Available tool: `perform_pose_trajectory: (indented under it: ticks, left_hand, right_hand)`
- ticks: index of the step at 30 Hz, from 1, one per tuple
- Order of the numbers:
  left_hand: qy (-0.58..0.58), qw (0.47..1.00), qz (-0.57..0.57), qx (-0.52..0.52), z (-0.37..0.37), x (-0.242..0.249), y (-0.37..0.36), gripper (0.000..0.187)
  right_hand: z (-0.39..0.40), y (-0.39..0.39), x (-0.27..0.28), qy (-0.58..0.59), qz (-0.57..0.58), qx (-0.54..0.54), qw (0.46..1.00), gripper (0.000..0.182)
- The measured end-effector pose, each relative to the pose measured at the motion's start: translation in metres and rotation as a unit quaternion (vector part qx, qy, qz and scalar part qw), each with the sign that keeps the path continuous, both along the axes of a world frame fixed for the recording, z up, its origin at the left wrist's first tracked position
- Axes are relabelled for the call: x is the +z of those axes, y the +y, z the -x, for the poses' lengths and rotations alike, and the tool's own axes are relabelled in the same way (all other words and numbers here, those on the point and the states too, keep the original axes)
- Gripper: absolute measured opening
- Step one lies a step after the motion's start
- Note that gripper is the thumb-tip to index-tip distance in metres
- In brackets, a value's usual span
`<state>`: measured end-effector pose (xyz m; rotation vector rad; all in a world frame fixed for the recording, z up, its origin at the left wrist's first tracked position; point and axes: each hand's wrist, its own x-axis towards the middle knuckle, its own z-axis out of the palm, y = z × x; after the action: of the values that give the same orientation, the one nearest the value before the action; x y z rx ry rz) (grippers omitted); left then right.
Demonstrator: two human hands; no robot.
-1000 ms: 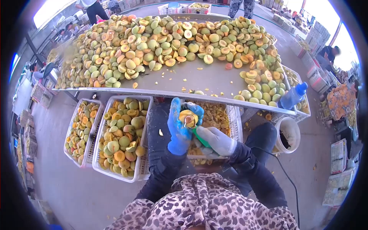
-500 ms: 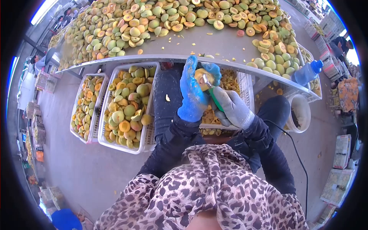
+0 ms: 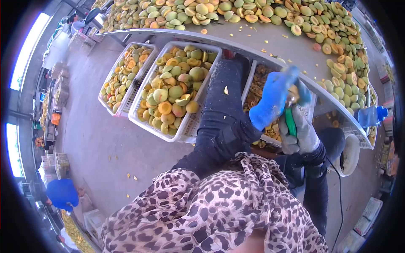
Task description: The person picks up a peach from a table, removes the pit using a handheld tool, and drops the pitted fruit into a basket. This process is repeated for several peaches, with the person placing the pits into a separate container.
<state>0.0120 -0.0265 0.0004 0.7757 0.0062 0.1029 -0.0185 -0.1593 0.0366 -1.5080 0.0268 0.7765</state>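
Observation:
My left hand (image 3: 272, 99), in a blue glove smeared by motion, is closed around a peach half (image 3: 293, 90), mostly hidden by the fingers. My right hand (image 3: 304, 134), in a grey glove, grips the green handle of a pitting tool (image 3: 290, 122). Its metal tip is up against the fruit, blurred. Both hands are over a crate (image 3: 249, 80) of peach scraps between my knees. Beyond them, many cut peaches (image 3: 202, 10) are heaped on a metal table (image 3: 249, 36).
Two white crates of peaches, a larger one (image 3: 134, 113) and a smaller one (image 3: 103, 96), stand left of my leg. At right are a blue water bottle (image 3: 368, 117), a white bucket (image 3: 351, 156) and a black cable (image 3: 340, 189). A person in blue (image 3: 63, 195) is at lower left.
The view has turned, so the table and crates sit differently in it. Both hands stay together at the fruit and appear further right; the left glove is now blurred.

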Motion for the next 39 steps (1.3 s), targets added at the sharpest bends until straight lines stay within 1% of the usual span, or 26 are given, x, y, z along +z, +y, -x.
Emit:
perform_pose_trajectory:
  ticks: [2,4,6,7,8,11,12,13,14,15,16,18,19,20,21,22,24,26,28,29,30,31,33,34,36,39]
  left_hand:
    - [-0.014,0.984,-0.148,-0.102,-0.010,0.004,0.006,0.044]
    - [-0.065,0.982,-0.138,-0.110,-0.013,-0.001,0.014,0.043]
    - [-0.004,0.999,0.018,-0.039,-0.018,-0.008,-0.005,0.040]
    - [0.085,0.995,0.053,-0.022,-0.015,-0.008,-0.010,0.039]
    - [0.093,0.985,0.132,-0.063,-0.019,-0.023,-0.004,0.039]
    - [0.102,0.980,0.169,0.027,-0.021,-0.046,0.001,0.037]
    - [0.122,0.982,0.143,-0.025,-0.024,-0.049,0.012,0.037]
    - [0.147,0.979,0.115,-0.080,-0.023,-0.054,0.018,0.036]
    - [0.151,0.978,0.114,-0.087,-0.019,-0.053,0.016,0.036]
    - [0.163,0.977,0.119,-0.063,-0.017,-0.050,0.013,0.036]
    - [0.173,0.976,0.126,-0.037,-0.016,-0.048,0.009,0.036]
    - [0.160,0.978,0.117,-0.069,-0.013,-0.056,0.008,0.034]
    - [0.035,0.995,-0.091,0.028,-0.011,-0.061,0.004,0.033]
    - [-0.094,0.943,-0.291,0.128,-0.009,-0.067,0.001,0.032]
    - [0.020,0.994,-0.082,0.065,-0.006,-0.067,-0.001,0.033]
    - [0.005,0.995,-0.080,0.067,-0.003,-0.067,-0.003,0.033]
    - [0.138,0.985,-0.106,-0.003,0.022,-0.029,-0.002,0.032]
    - [0.063,0.985,-0.123,0.102,0.033,-0.016,0.016,0.027]
    - [0.045,0.931,-0.209,0.296,0.036,-0.011,0.061,0.018]
    - [0.046,0.831,-0.430,0.349,0.033,-0.021,0.108,0.018]
    - [0.027,0.640,-0.635,0.432,0.037,-0.038,0.154,0.021]
    - [0.099,0.566,-0.704,0.416,0.044,-0.068,0.207,0.028]
    - [0.281,0.488,-0.725,0.397,0.062,-0.108,0.265,0.042]
    - [0.282,0.490,-0.723,0.398,0.070,-0.126,0.271,0.042]
    - [0.282,0.356,-0.823,0.340,0.077,-0.150,0.280,0.056]
    - [0.327,0.399,-0.790,0.331,0.068,-0.158,0.267,0.063]
  right_hand:
    - [-0.001,-0.006,0.004,0.086,-0.056,0.057,0.993,0.051]
    - [-0.002,-0.006,-0.007,0.092,-0.079,0.034,0.992,0.053]
    - [-0.014,-0.014,-0.024,0.264,-0.247,0.073,0.929,0.054]
    - [-0.014,-0.014,-0.030,0.272,-0.274,0.072,0.920,0.055]
    - [-0.014,-0.021,-0.036,0.233,-0.277,0.110,0.926,0.055]
    - [-0.010,-0.026,-0.035,0.190,-0.273,0.089,0.939,0.049]
    - [-0.023,-0.025,-0.043,0.023,-0.108,0.014,0.994,0.043]
    - [-0.030,-0.025,-0.052,-0.139,0.064,-0.066,0.986,0.036]
    - [-0.034,-0.024,-0.059,-0.136,0.065,-0.073,0.986,0.036]
    - [-0.041,-0.024,-0.064,-0.385,0.219,-0.085,0.892,0.030]
    - [-0.044,-0.024,-0.065,-0.598,0.355,-0.085,0.714,0.024]
    - [-0.037,-0.013,-0.053,-0.569,0.364,-0.057,0.735,0.019]
    - [-0.038,-0.009,-0.054,-0.573,0.406,-0.040,0.711,0.018]
    - [-0.039,-0.007,-0.057,-0.577,0.446,-0.023,0.684,0.017]
    - [-0.043,-0.008,-0.067,-0.572,0.509,0.003,0.643,0.015]
    - [-0.051,-0.010,-0.078,-0.583,0.510,-0.004,0.633,0.015]
    - [-0.059,-0.015,-0.092,-0.420,0.621,0.026,0.661,0.017]
    - [-0.058,-0.021,-0.078,-0.403,0.600,0.020,0.690,0.021]
    - [-0.060,-0.032,-0.065,-0.375,0.582,0.033,0.721,0.024]
    - [-0.068,-0.036,-0.058,-0.382,0.568,0.000,0.729,0.026]
    - [-0.077,-0.040,-0.054,-0.388,0.552,-0.032,0.737,0.029]
    - [-0.094,-0.047,-0.052,-0.408,0.530,-0.044,0.742,0.033]
    - [-0.135,-0.049,-0.044,-0.440,0.509,-0.074,0.736,0.035]
    - [-0.161,-0.047,-0.040,-0.451,0.498,-0.076,0.737,0.036]
    - [-0.221,-0.037,-0.043,-0.445,0.495,-0.077,0.742,0.036]
    - [-0.307,-0.010,-0.050,-0.469,0.506,-0.071,0.720,0.041]
